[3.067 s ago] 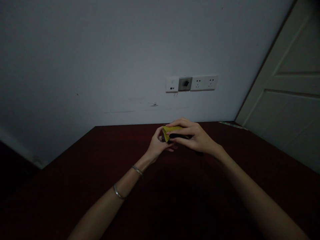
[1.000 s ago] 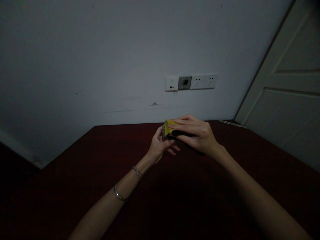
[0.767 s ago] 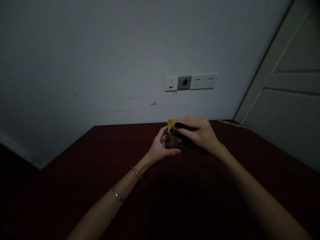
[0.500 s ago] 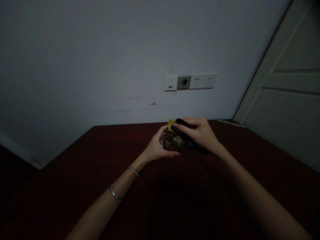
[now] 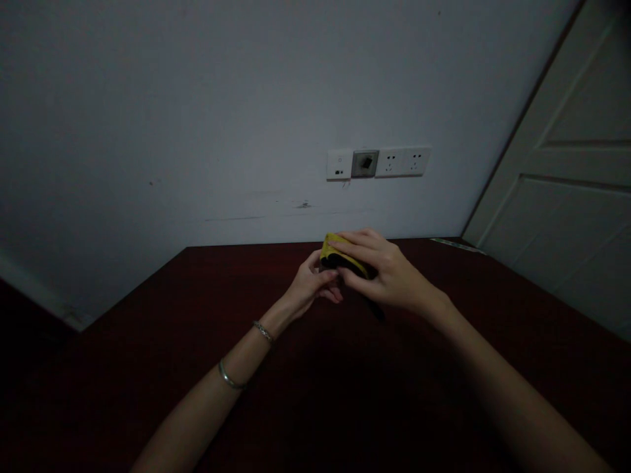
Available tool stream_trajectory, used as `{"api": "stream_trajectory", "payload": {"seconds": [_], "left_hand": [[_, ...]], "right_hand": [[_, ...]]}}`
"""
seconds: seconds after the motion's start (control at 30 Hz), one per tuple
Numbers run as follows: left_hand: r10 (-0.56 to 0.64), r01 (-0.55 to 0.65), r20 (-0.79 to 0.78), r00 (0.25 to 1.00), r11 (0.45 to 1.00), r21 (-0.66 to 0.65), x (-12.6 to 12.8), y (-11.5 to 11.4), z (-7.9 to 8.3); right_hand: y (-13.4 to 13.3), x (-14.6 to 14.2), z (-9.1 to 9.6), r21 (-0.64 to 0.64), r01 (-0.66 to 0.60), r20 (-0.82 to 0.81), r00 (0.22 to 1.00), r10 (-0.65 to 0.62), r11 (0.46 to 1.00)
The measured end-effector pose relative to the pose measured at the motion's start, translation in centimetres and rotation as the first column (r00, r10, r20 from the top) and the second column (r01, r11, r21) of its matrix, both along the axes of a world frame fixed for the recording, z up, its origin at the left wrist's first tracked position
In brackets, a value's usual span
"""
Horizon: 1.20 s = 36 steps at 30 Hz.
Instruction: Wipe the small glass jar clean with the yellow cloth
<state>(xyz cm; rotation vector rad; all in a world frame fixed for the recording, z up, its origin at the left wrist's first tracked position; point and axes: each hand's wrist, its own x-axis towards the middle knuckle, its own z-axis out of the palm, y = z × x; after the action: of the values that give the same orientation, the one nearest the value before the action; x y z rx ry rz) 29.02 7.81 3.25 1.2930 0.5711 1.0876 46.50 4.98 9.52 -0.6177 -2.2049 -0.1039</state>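
My right hand (image 5: 382,266) is closed round a yellow-and-black item (image 5: 348,248) with a narrow black end hanging below. The dim light leaves its kind unclear. Just to the left, my left hand (image 5: 308,284) has its fingers curled round a small clear jar, now nearly hidden behind the fingers and the yellow-and-black item. Both hands meet above the dark red table (image 5: 236,276), and the item is pressed against or right over the jar. Two silver bracelets circle the left forearm.
Behind the table rises a pale wall with a row of socket plates (image 5: 401,161) and a grey plate (image 5: 365,163) holding a black plug. A white panelled door (image 5: 572,197) stands at the right. A thin patterned strip (image 5: 458,246) lies along the back right table edge.
The yellow-and-black item has turned in my right hand, showing more yellow and now covering the jar. My right hand has shifted left, and my left fingers have curled in.
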Motion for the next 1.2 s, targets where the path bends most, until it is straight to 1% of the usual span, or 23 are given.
{"api": "stream_trajectory", "payload": {"seconds": [0.07,0.1,0.17,0.23,0.37,0.5,0.57,0.63,0.7,0.8,0.9,0.97,1.0,1.07,1.2], "left_hand": [[0.023,-0.023,-0.015,1.0,0.999,-0.032,-0.1,0.3,-0.1],[0.031,-0.032,-0.029,0.999,0.999,-0.035,-0.2,0.3,-0.2],[0.043,-0.045,-0.06,0.997,0.999,-0.03,-0.1,0.3,-0.1],[0.05,-0.053,-0.097,0.994,0.998,-0.032,0.2,0.2,0.0],[0.029,-0.041,-0.184,0.982,0.997,-0.059,0.7,-0.3,0.4],[-0.063,0.043,-0.237,0.969,0.995,-0.089,0.7,-0.3,0.6],[-0.124,0.107,-0.227,0.966,0.991,-0.086,0.3,-0.1,0.6],[-0.173,0.166,-0.214,0.961,0.985,-0.05,-0.2,0.2,0.4],[-0.182,0.187,-0.221,0.958,0.982,0.004,-0.5,0.6,0.2],[-0.107,0.122,-0.183,0.977,0.99,0.074,-0.6,1.1,-0.4],[-0.013,0.021,-0.056,0.998,0.989,0.147,-0.1,1.2,-0.8],[0.003,-0.002,-0.004,1.0,0.981,0.196,0.1,1.0,-0.8],[0.0,-0.001,0.007,1.0,0.977,0.213,0.2,0.9,-0.8],[-0.006,0.004,0.011,1.0,0.974,0.226,0.3,0.7,-0.8],[0.017,-0.018,0.008,1.0,0.974,0.224,0.1,0.6,-0.6]], "right_hand": [[-0.4,-0.1,0.0,-0.051,0.037,0.122,0.992,-0.031,0.998],[-0.4,-0.1,0.0,-0.081,0.051,0.151,0.988,-0.038,0.995],[-0.2,-0.2,-0.4,-0.134,0.062,0.153,0.987,-0.041,0.989],[0.4,-0.3,-0.8,-0.172,0.044,0.118,0.993,-0.024,0.984],[1.6,-0.3,-1.4,-0.198,-0.051,0.032,0.998,0.059,0.979],[2.2,0.0,-1.8,-0.219,-0.082,-0.022,0.997,0.079,0.972],[2.4,0.2,-2.0,-0.215,-0.076,-0.074,0.995,0.061,0.974],[2.7,0.4,-2.1,-0.237,-0.061,-0.168,0.986,0.021,0.97],[3.0,0.5,-2.3,-0.307,-0.074,-0.28,0.96,-0.016,0.949],[3.3,0.6,-2.3,-0.422,-0.154,-0.4,0.916,-0.031,0.893],[3.3,0.5,-2.3,-0.514,-0.224,-0.417,0.909,-0.013,0.828],[3.1,0.3,-2.3,-0.55,-0.262,-0.405,0.914,0.021,0.793],[3.0,0.2,-2.3,-0.555,-0.274,-0.396,0.917,0.039,0.785],[2.9,0.2,-2.3,-0.535,-0.271,-0.367,0.928,0.069,0.8],[3.0,0.4,-2.3,-0.428,-0.19,-0.263,0.962,0.079,0.884]]}}
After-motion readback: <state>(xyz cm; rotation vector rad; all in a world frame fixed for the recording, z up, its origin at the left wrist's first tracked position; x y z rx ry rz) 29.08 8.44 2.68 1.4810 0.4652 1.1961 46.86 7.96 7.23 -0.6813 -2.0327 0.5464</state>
